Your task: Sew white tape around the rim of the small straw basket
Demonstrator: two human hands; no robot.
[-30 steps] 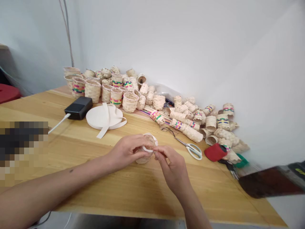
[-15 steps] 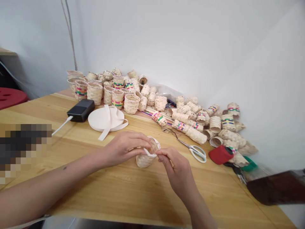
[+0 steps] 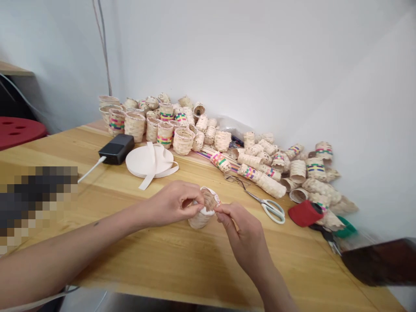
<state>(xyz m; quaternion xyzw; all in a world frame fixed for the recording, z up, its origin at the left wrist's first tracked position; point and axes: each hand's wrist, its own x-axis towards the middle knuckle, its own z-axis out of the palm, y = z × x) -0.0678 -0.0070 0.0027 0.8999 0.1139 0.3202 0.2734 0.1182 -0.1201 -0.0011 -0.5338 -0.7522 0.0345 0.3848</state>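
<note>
A small woven bamboo basket [image 3: 199,221] stands on the table in front of me, its mouth facing up and tilted slightly. White ribbon [image 3: 207,212] runs along its rim, with reddish stitches on the far right part. My left hand [image 3: 182,200] is at the rim's left side, thumb and forefinger pinched together on the edge. On the right side, my right hand [image 3: 238,225] has thumb and forefinger closed close against the rim. Whatever is between those right fingertips is too small to make out.
Several woven baskets [image 3: 183,141] are heaped along the wall. Behind my hands lie a ribbon roll [image 3: 136,162] and a black box with a white cable [image 3: 117,148]. Scissors [image 3: 273,211], glasses [image 3: 234,178] and a red thread spool [image 3: 304,213] lie to the right.
My left fingers have moved from lying spread along the rim to a closed pinch at its left side. My right hand stays pinched at the rim. The view has shifted slightly left.
</note>
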